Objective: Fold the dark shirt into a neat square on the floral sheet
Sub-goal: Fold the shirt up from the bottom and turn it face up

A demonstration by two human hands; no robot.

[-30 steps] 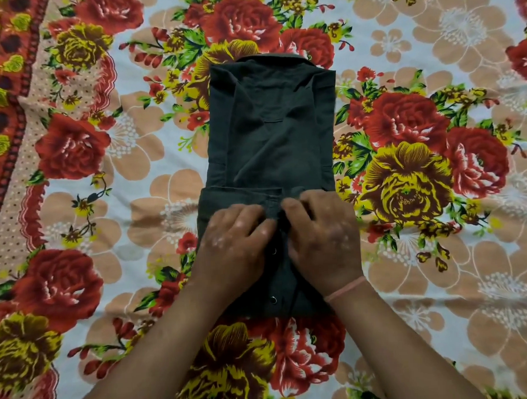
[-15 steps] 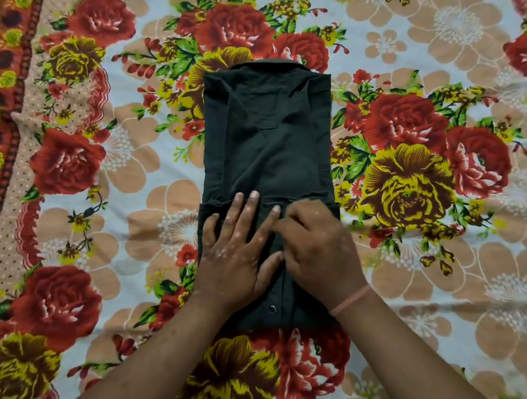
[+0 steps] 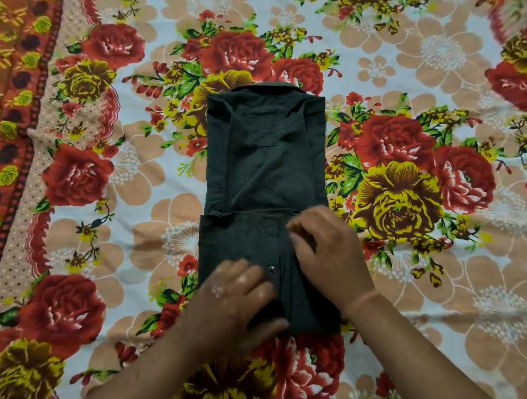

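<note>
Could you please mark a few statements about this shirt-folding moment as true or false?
1. Both the left hand and the right hand are on the shirt. True.
2. The shirt's neck end lies nearest the person. False: the collar is at the far end, away from the hands.
3. A metal snap shows on the shirt between the two hands. True.
4. The shirt lies on a plain white cloth. False: the sheet is printed with large red, yellow and peach flowers.
5. A pink band sits on the right wrist. True.
</note>
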